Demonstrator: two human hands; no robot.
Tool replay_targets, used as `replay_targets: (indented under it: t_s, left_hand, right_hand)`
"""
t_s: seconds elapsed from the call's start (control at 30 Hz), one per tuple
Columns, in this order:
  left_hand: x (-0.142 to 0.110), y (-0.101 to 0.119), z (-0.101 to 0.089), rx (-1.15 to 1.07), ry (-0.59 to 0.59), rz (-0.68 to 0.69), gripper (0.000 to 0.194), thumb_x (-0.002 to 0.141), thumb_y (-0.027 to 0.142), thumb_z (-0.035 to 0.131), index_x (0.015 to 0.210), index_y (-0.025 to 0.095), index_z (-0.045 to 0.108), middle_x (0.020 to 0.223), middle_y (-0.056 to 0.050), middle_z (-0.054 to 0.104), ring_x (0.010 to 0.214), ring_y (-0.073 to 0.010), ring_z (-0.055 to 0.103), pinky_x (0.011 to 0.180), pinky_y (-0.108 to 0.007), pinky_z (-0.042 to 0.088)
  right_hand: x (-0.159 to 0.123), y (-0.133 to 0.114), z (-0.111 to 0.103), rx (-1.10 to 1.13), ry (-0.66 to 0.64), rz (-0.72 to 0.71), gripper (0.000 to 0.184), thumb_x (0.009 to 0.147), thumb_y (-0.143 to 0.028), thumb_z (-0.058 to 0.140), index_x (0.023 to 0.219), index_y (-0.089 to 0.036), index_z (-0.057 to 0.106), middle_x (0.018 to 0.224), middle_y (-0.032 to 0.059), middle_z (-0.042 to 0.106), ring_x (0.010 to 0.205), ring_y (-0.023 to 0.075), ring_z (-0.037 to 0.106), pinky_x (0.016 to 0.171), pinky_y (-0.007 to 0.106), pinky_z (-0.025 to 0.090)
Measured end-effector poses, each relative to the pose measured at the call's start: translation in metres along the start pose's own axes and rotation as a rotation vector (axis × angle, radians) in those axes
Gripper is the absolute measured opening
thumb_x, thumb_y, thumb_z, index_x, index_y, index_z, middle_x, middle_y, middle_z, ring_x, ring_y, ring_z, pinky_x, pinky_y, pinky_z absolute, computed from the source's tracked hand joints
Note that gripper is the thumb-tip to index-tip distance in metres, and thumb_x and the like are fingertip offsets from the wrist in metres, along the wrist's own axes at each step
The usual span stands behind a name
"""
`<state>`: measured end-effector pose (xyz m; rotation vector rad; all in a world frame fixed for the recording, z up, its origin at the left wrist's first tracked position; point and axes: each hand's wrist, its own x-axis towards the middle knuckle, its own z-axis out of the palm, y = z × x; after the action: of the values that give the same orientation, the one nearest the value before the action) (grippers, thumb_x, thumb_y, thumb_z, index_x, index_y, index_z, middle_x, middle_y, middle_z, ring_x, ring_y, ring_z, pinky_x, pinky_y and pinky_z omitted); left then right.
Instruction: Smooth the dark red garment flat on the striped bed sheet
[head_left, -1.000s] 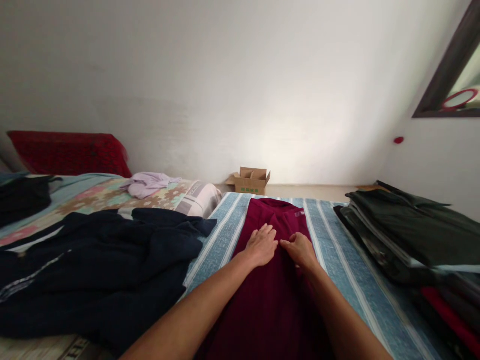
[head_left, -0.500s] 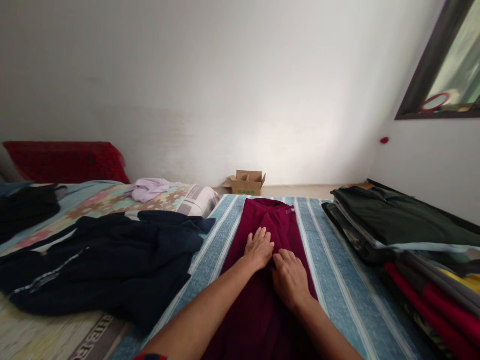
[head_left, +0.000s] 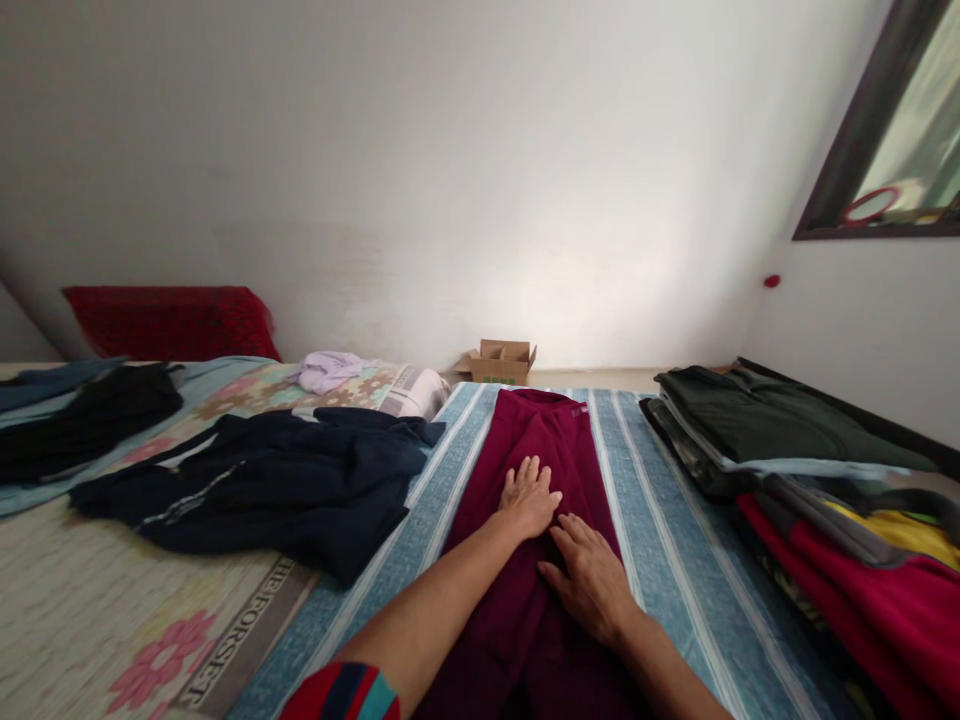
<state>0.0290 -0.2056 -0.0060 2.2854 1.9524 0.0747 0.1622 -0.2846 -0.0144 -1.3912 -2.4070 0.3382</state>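
A pair of maroon trousers (head_left: 525, 425) lies lengthwise on the blue striped bedsheet (head_left: 660, 520), its waistband at the far end and a small label at the waistband's right. My left hand (head_left: 529, 497) rests flat on the upper part of the cloth with fingers stretched out. Close to its right and slightly nearer to me, my right hand (head_left: 589, 578) lies on the same trousers, palm down, fingers extended and thumb apart. Neither hand grips the fabric. The near end of the trousers runs out of view below my forearms.
Folded dark green clothes (head_left: 780, 415) are stacked at the right, with a pile of red, grey and yellow garments (head_left: 847, 570) nearer. Left lie a navy garment (head_left: 300, 490), black clothing (head_left: 97, 415) and a lilac cloth (head_left: 330, 370). An open cardboard box (head_left: 501, 362) stands by the wall.
My right hand has flattened, its fingers opening out and the thumb spreading. My left hand stays on the trousers with fingers more spread. The view has shifted a little to the left.
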Motion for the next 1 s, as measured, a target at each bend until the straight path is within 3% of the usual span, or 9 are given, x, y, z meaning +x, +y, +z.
replay_targets:
  t_s: [0.13,0.3,0.57,0.73,1.0]
  left_hand:
    - [-0.018,0.01,0.005,-0.034,-0.026,-0.035,0.066,0.087,0.05,0.029,0.143,0.015,0.027,0.153,-0.012,0.01,0.141,-0.0261,0.006,0.11,-0.05,0.012]
    - [-0.028,0.006,0.013,-0.071,-0.015,-0.035,0.069,0.086,0.054,0.03,0.145,0.018,0.023,0.154,-0.01,0.007,0.141,-0.0252,0.002,0.111,-0.051,0.008]
    - [-0.028,0.002,0.021,-0.06,0.05,0.011,0.069,0.087,0.057,0.026,0.144,0.018,0.024,0.153,-0.011,0.014,0.141,-0.0265,0.006,0.11,-0.053,0.01]
    - [-0.024,0.002,0.024,-0.065,0.051,0.02,0.069,0.087,0.058,0.023,0.144,0.018,0.024,0.153,-0.01,0.014,0.14,-0.0269,0.006,0.109,-0.054,0.009]
    - [-0.021,0.002,0.027,-0.045,0.062,0.026,0.07,0.087,0.06,0.024,0.144,0.019,0.023,0.153,-0.01,0.016,0.14,-0.0273,0.007,0.109,-0.054,0.01]
  right_hand:
    - [-0.015,0.0,-0.002,0.033,-0.023,-0.014,0.047,0.086,-0.04,0.048,0.126,-0.016,0.054,0.138,0.0108,0.045,0.129,0.0279,0.037,0.105,0.041,0.031]
    - [-0.028,0.001,-0.001,0.032,-0.024,-0.006,0.048,0.087,-0.044,0.045,0.123,-0.014,0.057,0.133,0.0115,0.05,0.126,0.027,0.042,0.104,0.039,0.034]
    - [-0.058,-0.017,-0.002,-0.062,0.027,-0.026,0.052,0.087,-0.049,0.045,0.125,-0.015,0.056,0.133,0.0124,0.05,0.126,0.0278,0.041,0.106,0.044,0.033]
    - [-0.082,-0.027,-0.003,-0.073,-0.023,-0.053,0.054,0.09,-0.052,0.037,0.128,-0.018,0.053,0.137,0.0107,0.046,0.128,0.0268,0.04,0.106,0.044,0.032]
    - [-0.089,-0.031,-0.006,-0.123,-0.077,-0.077,0.049,0.093,-0.047,0.034,0.13,-0.02,0.051,0.138,0.0123,0.045,0.13,0.0266,0.037,0.107,0.045,0.03]
